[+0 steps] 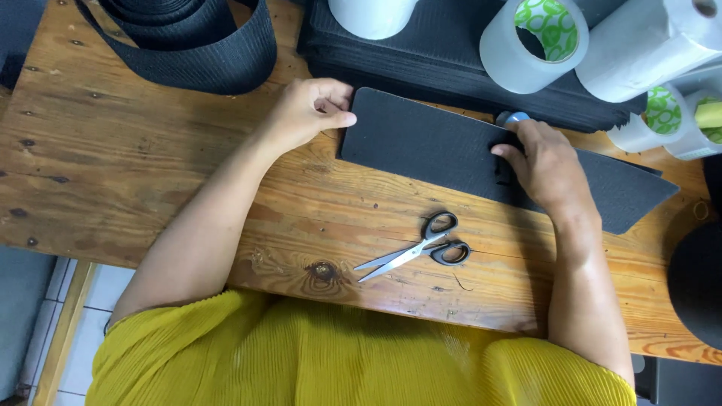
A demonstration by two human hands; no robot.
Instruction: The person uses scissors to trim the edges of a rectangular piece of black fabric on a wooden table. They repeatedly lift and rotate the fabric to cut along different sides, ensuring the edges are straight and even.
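- The left hand (pixel 308 113), fingers curled, pinches the left end of a dark strip (pixel 429 146) at frame centre.
- The right hand (pixel 545 165) presses the strip, gripping a small blue-tipped tool (pixel 513 118).
- Scissors (pixel 421 248) lie below on the table (pixel 135 165).

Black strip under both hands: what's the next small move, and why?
Probably press the strip flat and square it before anything else. The left hand pinches its left end and the right hand rests on its middle beside a small blue-tipped object. The strip lies at a slant on the table, and the scissors lie untouched nearer the person.
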